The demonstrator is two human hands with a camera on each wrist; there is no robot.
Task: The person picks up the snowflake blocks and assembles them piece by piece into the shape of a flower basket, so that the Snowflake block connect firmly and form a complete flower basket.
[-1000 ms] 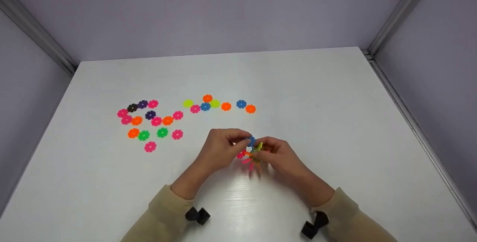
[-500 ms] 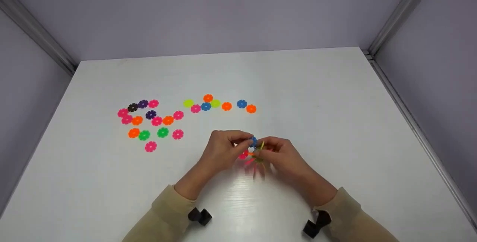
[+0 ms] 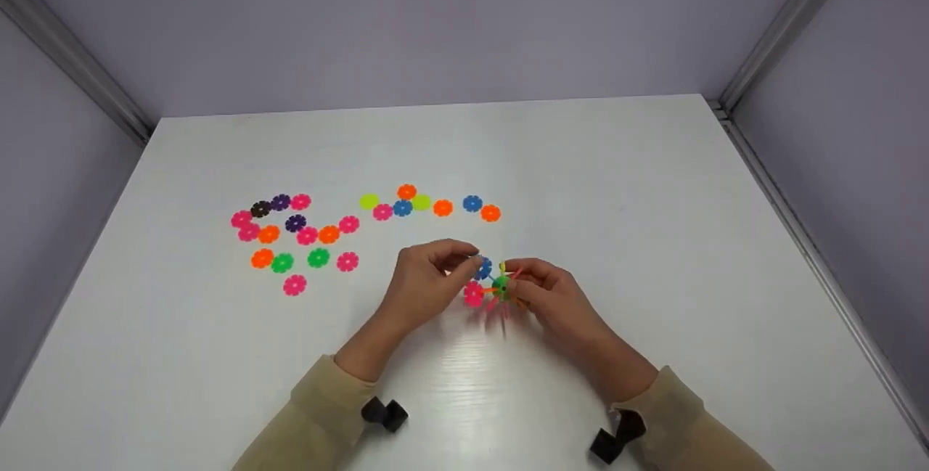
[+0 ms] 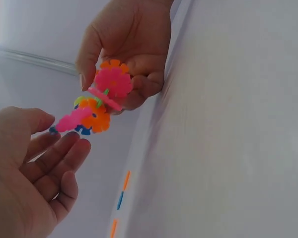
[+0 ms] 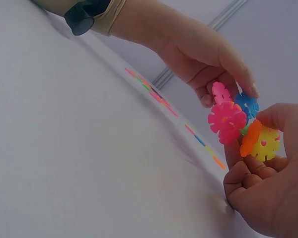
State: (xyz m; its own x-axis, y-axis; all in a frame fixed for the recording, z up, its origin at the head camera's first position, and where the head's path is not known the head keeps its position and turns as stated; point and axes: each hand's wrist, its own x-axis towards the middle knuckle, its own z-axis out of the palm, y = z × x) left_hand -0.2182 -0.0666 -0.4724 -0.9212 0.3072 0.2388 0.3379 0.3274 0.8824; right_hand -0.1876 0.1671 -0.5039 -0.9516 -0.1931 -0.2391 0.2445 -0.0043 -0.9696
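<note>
In the head view my right hand [image 3: 548,293] pinches a cluster of interlocking flower-shaped plastic discs by its green disc [image 3: 500,287]. Pink, orange and yellow discs stick out from it, such as a pink disc [image 5: 226,121] and a yellow disc [image 5: 264,145] in the right wrist view. A blue disc [image 5: 247,104] sits on the cluster's side toward my left hand [image 3: 428,286]. The left thumb and forefinger pinch this blue disc at its edge. In the left wrist view the cluster's orange disc [image 4: 97,119] hangs between both hands, above the tabletop.
Loose flower discs lie flat on the white table [image 3: 697,275]. Several pink, orange, purple and green ones, like the green disc [image 3: 318,257], are at the left. A row with a blue disc [image 3: 472,203] and orange disc [image 3: 490,213] lies beyond the hands. Walls enclose the table.
My left hand has shifted slightly left and away from me. The cluster has turned in my right hand, so its green disc now faces up. Loose discs stay put.
</note>
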